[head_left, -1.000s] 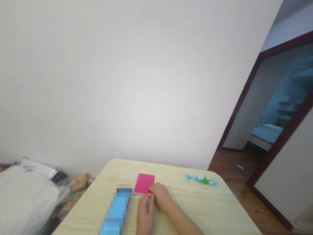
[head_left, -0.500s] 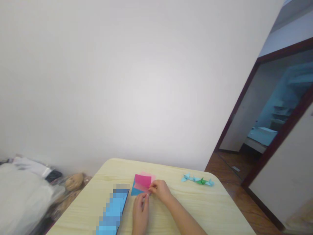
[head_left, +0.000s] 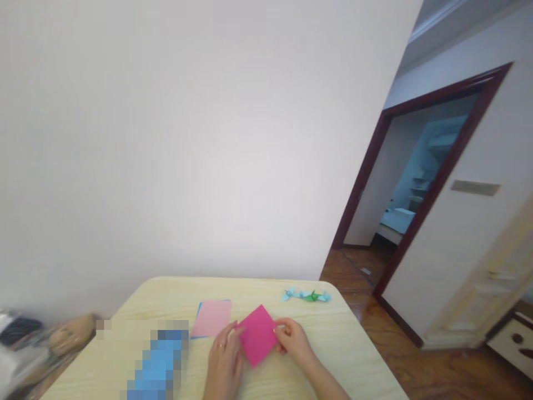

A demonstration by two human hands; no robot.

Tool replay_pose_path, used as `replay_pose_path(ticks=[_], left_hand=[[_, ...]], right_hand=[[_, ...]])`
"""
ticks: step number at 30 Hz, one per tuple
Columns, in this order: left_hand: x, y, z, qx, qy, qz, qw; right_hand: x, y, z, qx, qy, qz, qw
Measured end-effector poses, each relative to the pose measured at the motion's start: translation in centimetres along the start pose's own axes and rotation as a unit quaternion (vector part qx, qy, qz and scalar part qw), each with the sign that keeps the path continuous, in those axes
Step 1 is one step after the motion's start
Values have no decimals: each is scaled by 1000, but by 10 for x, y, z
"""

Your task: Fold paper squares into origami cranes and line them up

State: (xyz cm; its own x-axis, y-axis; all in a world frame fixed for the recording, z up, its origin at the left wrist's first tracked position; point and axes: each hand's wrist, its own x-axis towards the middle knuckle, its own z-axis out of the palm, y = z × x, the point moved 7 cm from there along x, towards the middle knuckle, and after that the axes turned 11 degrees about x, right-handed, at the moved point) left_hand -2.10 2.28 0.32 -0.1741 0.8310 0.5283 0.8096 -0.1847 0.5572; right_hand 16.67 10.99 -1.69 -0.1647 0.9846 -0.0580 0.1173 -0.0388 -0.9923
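magenta paper square (head_left: 257, 335), between left hand (head_left: 224, 364), right hand (head_left: 292, 340)

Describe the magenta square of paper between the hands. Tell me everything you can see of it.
The magenta square of paper is a thin, matte sheet with a plain visible face and no visible folds. It is turned like a diamond, with one corner pointing toward the far edge of the pale wooden table. The fingertips of the left hand touch its left corner, and the right hand pinches its right corner. Whether it touches the table cannot be told.
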Motion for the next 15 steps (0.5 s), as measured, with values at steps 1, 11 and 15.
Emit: replay_pose_path(ticks=[1, 11, 15], left_hand=[[-1, 6, 7, 23, -45, 21, 999], [-4, 31, 37, 57, -270, 91, 957], [-3, 34, 38, 66, -269, 98, 956]], right_hand=[[-6, 6, -7, 4, 5, 14, 1000], [-27, 19, -36, 14, 14, 72, 997], [-29, 17, -38, -8, 10, 56, 998]])
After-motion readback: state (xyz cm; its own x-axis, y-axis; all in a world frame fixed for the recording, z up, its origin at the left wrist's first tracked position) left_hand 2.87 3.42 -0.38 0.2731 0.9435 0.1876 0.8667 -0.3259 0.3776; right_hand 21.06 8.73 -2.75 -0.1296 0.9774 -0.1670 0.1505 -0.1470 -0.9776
